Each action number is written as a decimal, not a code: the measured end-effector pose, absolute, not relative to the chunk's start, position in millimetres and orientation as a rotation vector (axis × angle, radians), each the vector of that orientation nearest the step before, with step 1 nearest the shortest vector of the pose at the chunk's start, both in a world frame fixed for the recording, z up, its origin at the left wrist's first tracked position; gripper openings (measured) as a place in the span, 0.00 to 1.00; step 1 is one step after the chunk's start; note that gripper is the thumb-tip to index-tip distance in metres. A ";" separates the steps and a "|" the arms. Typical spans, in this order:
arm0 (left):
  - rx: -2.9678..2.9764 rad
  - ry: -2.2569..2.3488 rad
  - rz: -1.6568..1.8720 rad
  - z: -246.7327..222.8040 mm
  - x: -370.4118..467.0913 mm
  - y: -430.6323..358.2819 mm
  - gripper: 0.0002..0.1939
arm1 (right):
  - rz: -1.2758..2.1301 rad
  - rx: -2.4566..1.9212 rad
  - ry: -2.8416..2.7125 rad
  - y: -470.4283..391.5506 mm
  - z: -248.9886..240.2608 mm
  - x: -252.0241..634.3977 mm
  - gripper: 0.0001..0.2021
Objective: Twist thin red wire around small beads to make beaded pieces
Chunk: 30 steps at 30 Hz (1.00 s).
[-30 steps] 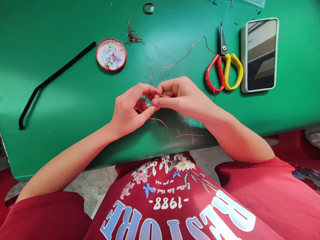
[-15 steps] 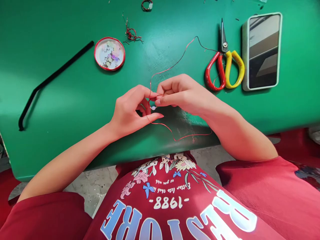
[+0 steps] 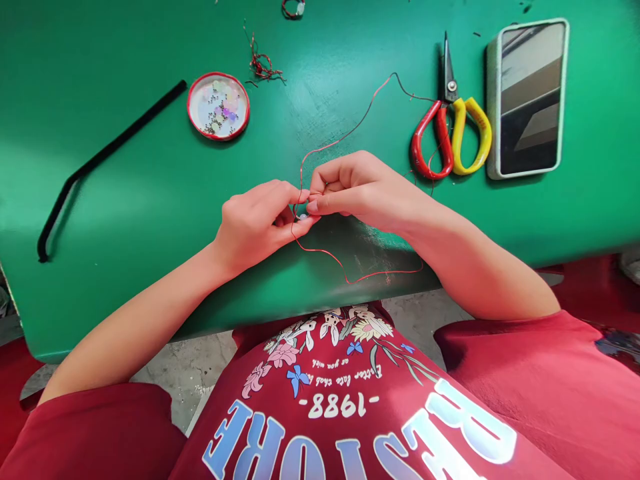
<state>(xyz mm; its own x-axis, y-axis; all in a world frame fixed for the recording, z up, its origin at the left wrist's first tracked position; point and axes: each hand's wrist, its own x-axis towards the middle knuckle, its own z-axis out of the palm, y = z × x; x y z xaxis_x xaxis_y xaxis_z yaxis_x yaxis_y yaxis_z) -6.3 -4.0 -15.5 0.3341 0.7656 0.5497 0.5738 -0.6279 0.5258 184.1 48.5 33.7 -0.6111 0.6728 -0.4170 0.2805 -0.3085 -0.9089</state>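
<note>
My left hand (image 3: 263, 223) is closed on a small cord ring that carries a pale bead (image 3: 303, 217), its thumb and index finger either side of the bead. Touching it from the right, my right hand (image 3: 350, 187) pinches the red cord close to the ring. One long strand of the red cord (image 3: 345, 137) curves up and away toward the scissors. Another strand loops below the hands near the table's front edge. Fingertips hide part of the ring.
On the green table (image 3: 150, 200) lie a red-rimmed lid (image 3: 190, 113) of beads, a black bent rod (image 3: 115, 143), tangled cord scraps (image 3: 263, 67), a beaded ring (image 3: 286, 10), red-and-yellow-handled scissors (image 3: 457, 133) and a phone (image 3: 530, 100).
My left thumb has moved up toward the index finger and closed in on the bead. The left hand has shifted slightly left, and the right hand still pinches the cord.
</note>
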 end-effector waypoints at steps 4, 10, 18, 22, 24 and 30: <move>2.385 1.294 1.099 -14.8 -5.3 -4.5 0.10 | 2.002 -1.199 -1.633 48.2 33.3 183.9 0.13; 2.470 1.289 1.105 -14.8 -6.2 -3.4 0.10 | 1.962 -1.197 -1.677 49.2 29.8 185.4 0.13; 2.559 1.250 1.165 -15.2 -8.0 -1.7 0.11 | 1.979 -1.206 -1.668 48.3 32.3 185.8 0.13; 2.551 1.242 1.209 -15.0 -6.8 -1.8 0.09 | 1.987 -1.185 -1.664 49.0 33.4 186.5 0.12; 2.535 1.274 1.188 -14.4 -6.1 -2.4 0.09 | 1.984 -1.186 -1.655 49.6 33.6 186.3 0.12; 2.510 1.303 1.098 -13.7 -6.5 -2.9 0.13 | 1.912 -1.201 -1.676 49.7 29.5 185.9 0.14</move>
